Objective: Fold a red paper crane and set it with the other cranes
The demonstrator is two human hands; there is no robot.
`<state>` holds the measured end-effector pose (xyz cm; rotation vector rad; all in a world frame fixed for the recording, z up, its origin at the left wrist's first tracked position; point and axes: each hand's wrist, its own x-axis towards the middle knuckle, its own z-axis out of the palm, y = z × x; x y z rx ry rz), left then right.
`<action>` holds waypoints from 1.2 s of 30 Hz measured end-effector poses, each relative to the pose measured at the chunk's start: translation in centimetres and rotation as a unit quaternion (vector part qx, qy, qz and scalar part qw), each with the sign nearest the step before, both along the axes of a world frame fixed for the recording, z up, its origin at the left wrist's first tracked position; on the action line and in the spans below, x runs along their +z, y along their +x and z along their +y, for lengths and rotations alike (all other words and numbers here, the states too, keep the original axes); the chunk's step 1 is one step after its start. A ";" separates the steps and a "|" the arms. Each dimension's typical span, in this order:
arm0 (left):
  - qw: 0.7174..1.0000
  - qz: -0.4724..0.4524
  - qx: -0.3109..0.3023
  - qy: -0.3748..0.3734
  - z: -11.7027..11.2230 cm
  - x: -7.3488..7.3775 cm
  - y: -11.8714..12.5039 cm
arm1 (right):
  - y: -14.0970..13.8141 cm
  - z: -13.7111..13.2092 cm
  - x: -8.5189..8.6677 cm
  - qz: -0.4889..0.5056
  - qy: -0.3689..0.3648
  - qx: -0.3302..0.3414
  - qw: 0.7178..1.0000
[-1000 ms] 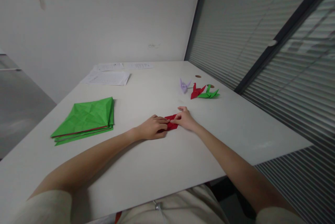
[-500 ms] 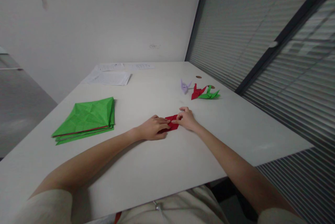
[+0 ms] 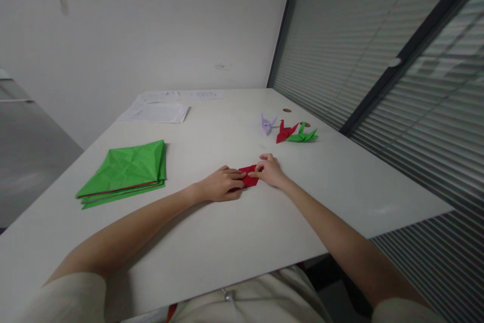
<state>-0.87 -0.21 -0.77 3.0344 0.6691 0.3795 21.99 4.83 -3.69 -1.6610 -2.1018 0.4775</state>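
Observation:
A small piece of folded red paper (image 3: 248, 178) lies on the white table in front of me. My left hand (image 3: 224, 184) rests flat over its left part, fingers stretched out and pressing it down. At the right end, my right hand (image 3: 269, 170) pinches the paper between thumb and forefinger, its other fingers curled and raised. Both hands cover the ends of the paper, so only its middle shows.
Left of my hands sits a stack of creased green paper (image 3: 128, 167) with a red edge showing. Beyond my right hand stand a purple paper crane (image 3: 267, 125), a red paper crane (image 3: 286, 133) and a green paper crane (image 3: 303, 135). Printed sheets (image 3: 159, 112) lie at the back left.

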 end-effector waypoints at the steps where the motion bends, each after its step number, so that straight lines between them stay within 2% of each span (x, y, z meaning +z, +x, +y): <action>1: 1.000 0.002 -0.001 0.002 0.0 0.0 0.0 | 0.0 0.0 0.0 0.000 0.001 0.000 1.000; 9: 1.000 -0.004 -0.015 0.005 -0.1 0.1 -0.2 | 0.1 0.1 -0.1 -0.013 0.010 -0.002 1.000; 15: 0.999 -0.031 0.019 -0.025 -0.1 -0.4 -0.2 | -0.1 -0.1 0.2 -0.020 0.006 -0.006 1.000; 23: 1.000 -0.003 0.002 0.017 0.3 -0.9 -0.2 | -0.1 -0.1 0.2 -0.032 0.003 -0.006 0.999; 30: 1.000 0.005 0.013 0.025 0.3 -0.8 0.0 | 0.0 -0.2 0.5 -0.039 0.003 0.012 0.999; 36: 1.000 0.011 0.016 0.014 0.1 -0.4 0.1 | 0.5 -0.5 0.8 -0.056 -0.008 0.056 0.997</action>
